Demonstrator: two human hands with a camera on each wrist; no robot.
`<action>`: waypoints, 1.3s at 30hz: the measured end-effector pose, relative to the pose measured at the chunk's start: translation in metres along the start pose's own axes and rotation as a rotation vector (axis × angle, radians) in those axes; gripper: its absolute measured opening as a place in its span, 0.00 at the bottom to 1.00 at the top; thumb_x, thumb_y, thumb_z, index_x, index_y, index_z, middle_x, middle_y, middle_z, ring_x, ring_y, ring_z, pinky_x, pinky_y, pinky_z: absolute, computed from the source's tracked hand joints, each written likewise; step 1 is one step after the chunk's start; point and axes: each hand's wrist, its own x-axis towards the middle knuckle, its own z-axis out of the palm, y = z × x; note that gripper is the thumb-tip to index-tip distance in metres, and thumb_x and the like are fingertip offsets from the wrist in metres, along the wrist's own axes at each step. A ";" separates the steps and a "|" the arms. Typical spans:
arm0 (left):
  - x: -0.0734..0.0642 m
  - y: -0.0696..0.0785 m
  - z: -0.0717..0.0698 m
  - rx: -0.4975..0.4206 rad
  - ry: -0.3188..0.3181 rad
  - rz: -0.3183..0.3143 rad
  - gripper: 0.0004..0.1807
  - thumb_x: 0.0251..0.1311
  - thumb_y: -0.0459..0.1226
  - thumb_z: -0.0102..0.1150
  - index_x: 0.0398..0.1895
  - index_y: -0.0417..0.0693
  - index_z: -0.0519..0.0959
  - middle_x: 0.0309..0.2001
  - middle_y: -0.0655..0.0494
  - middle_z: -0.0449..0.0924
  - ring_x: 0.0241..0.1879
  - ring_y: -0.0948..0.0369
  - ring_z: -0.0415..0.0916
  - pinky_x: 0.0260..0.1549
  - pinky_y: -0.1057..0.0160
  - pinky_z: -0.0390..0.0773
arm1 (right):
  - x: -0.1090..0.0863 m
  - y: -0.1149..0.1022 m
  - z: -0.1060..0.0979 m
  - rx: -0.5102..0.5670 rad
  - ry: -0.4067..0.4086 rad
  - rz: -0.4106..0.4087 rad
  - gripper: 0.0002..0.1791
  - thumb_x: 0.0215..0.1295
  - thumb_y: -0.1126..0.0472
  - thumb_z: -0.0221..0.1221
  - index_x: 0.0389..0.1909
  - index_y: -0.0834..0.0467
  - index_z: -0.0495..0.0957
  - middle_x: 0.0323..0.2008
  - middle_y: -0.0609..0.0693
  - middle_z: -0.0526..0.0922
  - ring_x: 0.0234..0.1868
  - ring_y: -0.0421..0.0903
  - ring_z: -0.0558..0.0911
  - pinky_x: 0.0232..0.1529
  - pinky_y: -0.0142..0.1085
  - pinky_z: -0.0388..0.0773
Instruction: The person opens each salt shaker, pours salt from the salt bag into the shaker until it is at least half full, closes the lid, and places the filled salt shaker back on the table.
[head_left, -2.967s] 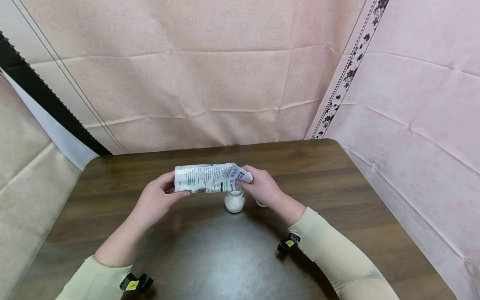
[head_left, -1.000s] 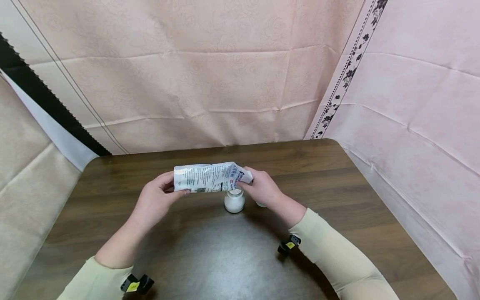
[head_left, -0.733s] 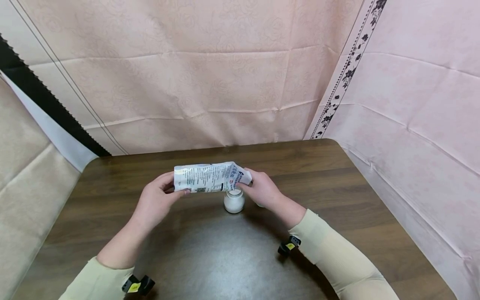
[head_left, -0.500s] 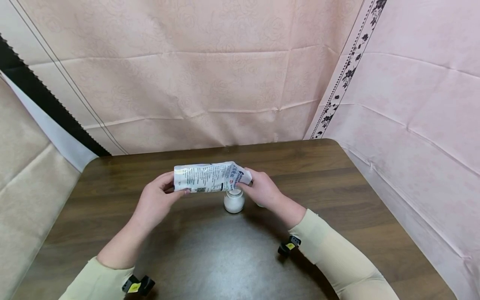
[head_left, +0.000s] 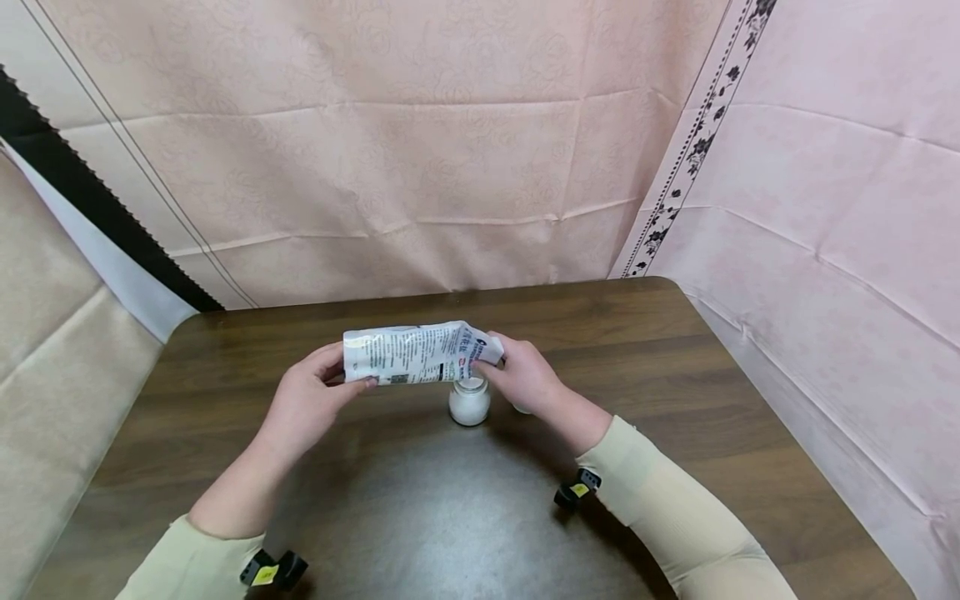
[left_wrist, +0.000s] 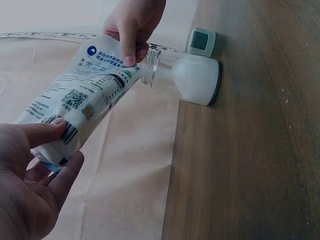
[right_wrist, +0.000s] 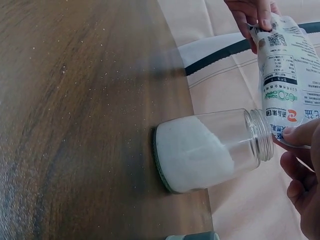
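A white printed plastic bag (head_left: 405,354), its kind not certain from the print, lies nearly level above a glass jar (head_left: 468,407). My left hand (head_left: 306,402) grips the bag's left end between thumb and fingers. At the other end my right hand (head_left: 528,377) pinches the bag close to the jar's mouth. The right wrist view shows the jar's threaded neck (right_wrist: 263,135) touching or very near the bag's end. White granules (right_wrist: 192,155) fill the jar to over half, their surface sloping. The bag's opening is hidden by the right hand.
Beside the jar, partly behind my right hand, sits a pale green-white lid (left_wrist: 202,42). Small white specks (right_wrist: 64,69) dot the brown wooden table (head_left: 420,517). Pink cloth (head_left: 420,167) hangs behind the table's far edge.
The bag's left end and my left hand have shifted slightly left and up. My right hand and the jar stay practically where they were.
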 end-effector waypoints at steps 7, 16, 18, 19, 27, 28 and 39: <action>0.000 -0.001 0.001 0.009 -0.003 -0.003 0.27 0.57 0.38 0.72 0.61 0.51 0.77 0.53 0.53 0.82 0.49 0.56 0.80 0.40 0.64 0.81 | 0.000 0.001 0.000 0.003 0.008 -0.011 0.07 0.65 0.62 0.66 0.42 0.56 0.80 0.40 0.49 0.87 0.39 0.41 0.84 0.38 0.40 0.79; -0.001 0.000 0.002 0.005 -0.010 0.003 0.28 0.57 0.41 0.72 0.61 0.53 0.78 0.54 0.54 0.82 0.48 0.56 0.80 0.42 0.61 0.82 | 0.000 0.004 0.000 -0.002 0.021 -0.015 0.10 0.64 0.63 0.66 0.45 0.57 0.81 0.42 0.50 0.87 0.41 0.43 0.84 0.39 0.41 0.80; -0.001 0.000 0.003 0.001 -0.011 0.002 0.28 0.56 0.42 0.73 0.61 0.53 0.78 0.54 0.54 0.82 0.48 0.56 0.80 0.42 0.62 0.81 | 0.000 0.004 -0.001 -0.004 0.020 -0.011 0.11 0.63 0.63 0.67 0.45 0.57 0.81 0.42 0.50 0.87 0.41 0.43 0.84 0.39 0.41 0.80; -0.001 0.000 0.003 -0.001 -0.011 0.003 0.28 0.56 0.42 0.73 0.61 0.53 0.78 0.54 0.54 0.82 0.48 0.56 0.80 0.42 0.62 0.81 | 0.000 0.004 -0.001 -0.004 0.020 -0.010 0.10 0.63 0.63 0.67 0.45 0.57 0.81 0.42 0.50 0.87 0.40 0.42 0.84 0.38 0.40 0.79; -0.002 -0.001 0.003 0.005 -0.022 -0.024 0.28 0.56 0.44 0.73 0.61 0.52 0.78 0.55 0.53 0.82 0.49 0.55 0.80 0.45 0.54 0.81 | 0.000 0.006 -0.001 -0.002 0.033 -0.018 0.09 0.63 0.63 0.66 0.44 0.57 0.81 0.41 0.50 0.87 0.40 0.42 0.84 0.38 0.40 0.79; -0.002 -0.001 0.003 0.005 -0.023 -0.024 0.28 0.56 0.44 0.73 0.61 0.52 0.78 0.55 0.53 0.82 0.49 0.55 0.80 0.46 0.54 0.81 | 0.000 0.006 -0.001 0.000 0.034 -0.018 0.10 0.63 0.63 0.66 0.44 0.57 0.81 0.41 0.50 0.87 0.40 0.42 0.84 0.38 0.41 0.80; -0.003 0.001 0.006 -0.022 0.008 -0.003 0.27 0.56 0.39 0.73 0.60 0.52 0.79 0.54 0.53 0.81 0.48 0.56 0.80 0.40 0.65 0.81 | -0.002 0.004 -0.001 -0.011 0.043 -0.028 0.10 0.63 0.63 0.67 0.44 0.57 0.82 0.42 0.50 0.88 0.42 0.43 0.85 0.41 0.42 0.81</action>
